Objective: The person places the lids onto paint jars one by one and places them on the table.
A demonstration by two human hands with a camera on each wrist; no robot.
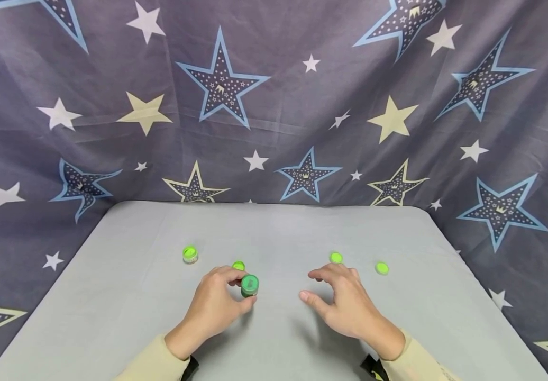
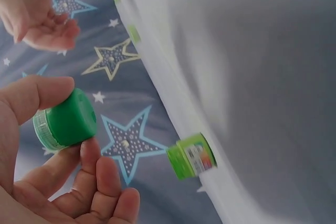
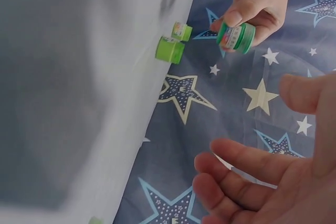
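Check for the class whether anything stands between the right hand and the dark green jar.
Nothing visible does. In the head view, the straight path from the right hand to the dark green jar, held in the left hand, crosses no other thing; the lime-green jar beyond it sits off that path.

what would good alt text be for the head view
A person's left hand holds a small green jar over a grey table; the right hand hovers empty opposite. Four small lime-green pieces sit farther back, two toward each side, before a star-patterned cloth.
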